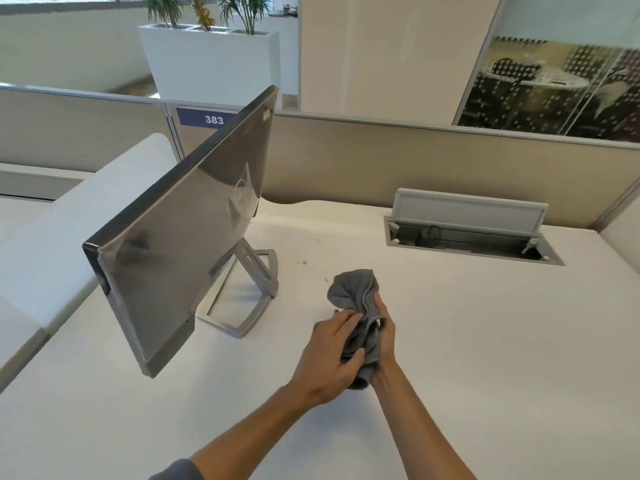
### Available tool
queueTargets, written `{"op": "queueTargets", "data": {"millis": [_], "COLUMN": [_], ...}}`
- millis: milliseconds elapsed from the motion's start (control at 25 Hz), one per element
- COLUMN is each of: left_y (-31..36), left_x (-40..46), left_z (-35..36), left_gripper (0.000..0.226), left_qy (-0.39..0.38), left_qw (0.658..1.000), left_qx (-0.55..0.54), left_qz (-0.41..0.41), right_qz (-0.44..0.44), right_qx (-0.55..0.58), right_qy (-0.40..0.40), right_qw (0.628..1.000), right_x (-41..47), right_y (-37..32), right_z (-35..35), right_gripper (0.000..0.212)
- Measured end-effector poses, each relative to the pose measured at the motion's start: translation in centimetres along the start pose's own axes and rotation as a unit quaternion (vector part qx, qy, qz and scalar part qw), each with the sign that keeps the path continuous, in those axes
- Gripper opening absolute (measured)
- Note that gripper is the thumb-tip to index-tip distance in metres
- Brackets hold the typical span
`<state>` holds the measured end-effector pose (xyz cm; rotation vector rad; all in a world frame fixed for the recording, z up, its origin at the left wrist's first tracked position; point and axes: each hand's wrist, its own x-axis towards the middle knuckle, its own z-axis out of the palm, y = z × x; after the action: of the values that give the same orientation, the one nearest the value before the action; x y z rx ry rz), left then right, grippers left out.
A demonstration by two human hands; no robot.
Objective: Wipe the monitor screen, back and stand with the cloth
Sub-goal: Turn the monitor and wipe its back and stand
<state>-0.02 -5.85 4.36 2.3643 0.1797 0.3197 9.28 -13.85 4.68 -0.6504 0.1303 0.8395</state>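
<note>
A monitor [187,233] stands on the left of the white desk, turned at an angle with its dark, film-covered screen facing right toward me. Its silver open-frame stand [242,299] rests on the desk under it. The monitor's back is hidden. A bunched grey cloth [353,292] is held between both hands, right of the stand and above the desk. My left hand [329,362] grips the cloth's lower part from the left. My right hand [382,334] holds it from the right, fingers wrapped round the fabric.
The white desk [485,341] stretches to the right. An open cable hatch [467,233] with a raised lid sits at the back right. A beige partition [381,157] with a blue "383" label [207,117] runs behind. A white planter [211,60] stands beyond.
</note>
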Motion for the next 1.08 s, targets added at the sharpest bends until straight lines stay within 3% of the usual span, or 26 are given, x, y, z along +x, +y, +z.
{"op": "queueTargets", "data": {"millis": [120, 240, 320, 440, 520, 680, 760, 840, 920, 1000, 1080], "left_y": [1.6, 2.8, 3.3, 3.9, 4.2, 5.8, 6.1, 5.9, 5.2, 3.7, 1.7], "left_x": [0.5, 0.7, 1.0, 2.3, 3.0, 3.0, 3.1, 3.6, 3.8, 3.7, 3.6], "left_z": [1.5, 2.9, 3.6, 4.2, 4.7, 6.5, 7.5, 8.1, 8.6, 9.1, 9.2], "left_gripper": [0.039, 0.029, 0.036, 0.056, 0.06, 0.051, 0.046, 0.038, 0.041, 0.053, 0.063], "left_qy": [0.077, 0.1, 0.086, 0.057, 0.012, -0.043, -0.05, -0.049, -0.059, -0.093, -0.113], "left_qw": [0.984, 0.978, 0.986, 0.997, 0.999, 0.995, 0.994, 0.991, 0.991, 0.993, 0.99], "left_qx": [0.112, 0.117, 0.091, 0.037, 0.01, -0.022, -0.06, -0.111, -0.119, -0.049, 0.05], "left_qz": [0.115, 0.139, 0.111, 0.037, 0.04, 0.089, 0.077, 0.05, -0.002, -0.057, -0.075], "right_qz": [-0.029, -0.04, -0.044, -0.041, -0.032, -0.033, -0.056, -0.121, -0.196, -0.228, -0.175], "right_qx": [0.007, -0.067, -0.088, -0.078, -0.07, -0.078, -0.124, -0.25, -0.423, -0.634, -0.809], "right_qy": [0.017, 0.091, 0.125, 0.129, 0.135, 0.167, 0.204, 0.26, 0.253, 0.221, 0.178], "right_qw": [0.999, 0.993, 0.987, 0.988, 0.988, 0.982, 0.969, 0.925, 0.848, 0.705, 0.532], "right_x": [-0.5, -0.5, -0.3, -0.1, 0.0, 0.3, 0.1, -0.3, -0.5, -0.1, 0.3], "right_y": [-1.5, -3.7, -5.3, -7.8, -9.1, -10.8, -11.7, -13.1, -14.3, -14.7, -13.5], "right_z": [-1.5, -2.8, -4.0, -5.8, -6.6, -7.6, -7.4, -7.3, -7.7, -8.9, -10.5], "right_gripper": [0.034, 0.021, 0.016, 0.041, 0.047, 0.035, 0.016, 0.013, 0.034, 0.048, 0.059]}}
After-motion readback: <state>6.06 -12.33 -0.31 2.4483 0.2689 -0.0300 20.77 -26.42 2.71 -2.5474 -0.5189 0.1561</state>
